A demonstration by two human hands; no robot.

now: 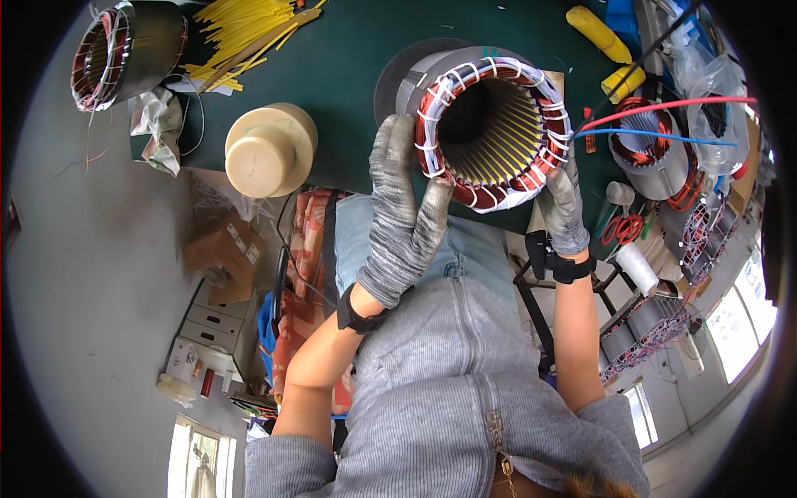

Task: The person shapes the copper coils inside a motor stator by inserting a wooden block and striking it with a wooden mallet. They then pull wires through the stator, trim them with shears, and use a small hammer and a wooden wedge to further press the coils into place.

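Observation:
A motor stator (491, 124) with copper windings tied in white lacing and yellow slot liners inside lies tilted on the dark green bench (349, 58), its open end facing me. My left hand (403, 212), in a grey knit glove, presses flat against the stator's left rim. Gloved the same way, my right hand (563, 203) grips the right rim. Red and blue lead wires (664, 120) run from the stator off to the right.
A cream plastic spool-shaped former (270, 149) stands left of the stator. Another stator (124, 54) lies at the far left, beside a pile of yellow strips (241, 33). More wound stators (656, 149), red-handled scissors (627, 228) and a white thread roll (639, 267) crowd the right.

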